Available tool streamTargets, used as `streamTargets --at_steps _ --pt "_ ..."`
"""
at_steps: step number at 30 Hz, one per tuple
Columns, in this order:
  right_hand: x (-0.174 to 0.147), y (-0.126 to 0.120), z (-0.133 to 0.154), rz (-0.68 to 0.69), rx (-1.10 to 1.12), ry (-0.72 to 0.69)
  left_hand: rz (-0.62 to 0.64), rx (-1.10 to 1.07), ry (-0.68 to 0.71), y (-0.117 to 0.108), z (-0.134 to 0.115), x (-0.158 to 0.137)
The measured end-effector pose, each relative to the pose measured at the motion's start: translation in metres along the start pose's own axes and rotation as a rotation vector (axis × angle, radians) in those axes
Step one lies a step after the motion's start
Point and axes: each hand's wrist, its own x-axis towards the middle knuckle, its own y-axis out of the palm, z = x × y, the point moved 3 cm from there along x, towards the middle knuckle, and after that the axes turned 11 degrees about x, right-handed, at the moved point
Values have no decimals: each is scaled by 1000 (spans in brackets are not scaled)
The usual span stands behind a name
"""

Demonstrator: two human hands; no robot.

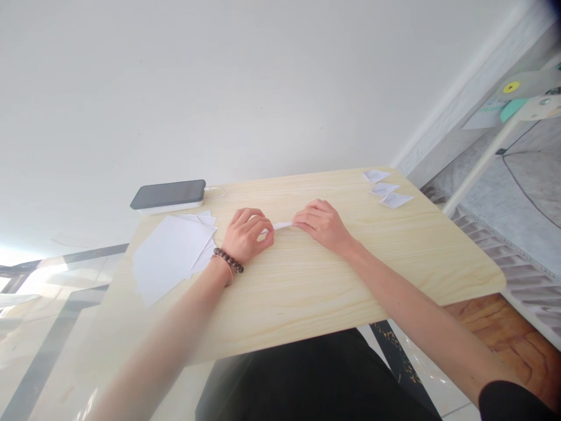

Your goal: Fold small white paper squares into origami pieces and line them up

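A small piece of folded white paper [283, 225] stretches between my two hands, just over the middle of the table. My left hand [249, 234], with a dark bead bracelet [228, 259] at its wrist, pinches one end between thumb and forefinger. The other end is gripped by the closed fingertips of my right hand [323, 225]. My fingers cover much of the paper, so its full shape is hidden. Beside my left hand lies a loose stack of white paper sheets [170, 257].
A dark-screened phone [169, 192] with a cable rests on a white block at the table's [280, 304] back left. Three small folded papers [384, 189] lie in a row at the back right. A white wall [263, 88] stands behind; a pale pole [482, 158] rises at right.
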Motion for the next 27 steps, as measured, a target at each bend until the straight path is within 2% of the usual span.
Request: streamTargets --at_steps 10,18,24,27 --pt "-3 -9 -11 -56 2 4 -37 22 -22 -4 2 -1" --pt "-8 -20 -23 -120 -30 31 -31 32 -59 -5 12 -6" --pt "-3 -5 -4 -5 -49 -29 7 -17 -61 -5 2 -2" --pt "1 3 9 28 -31 -48 9 -24 -10 -3 -4 0"
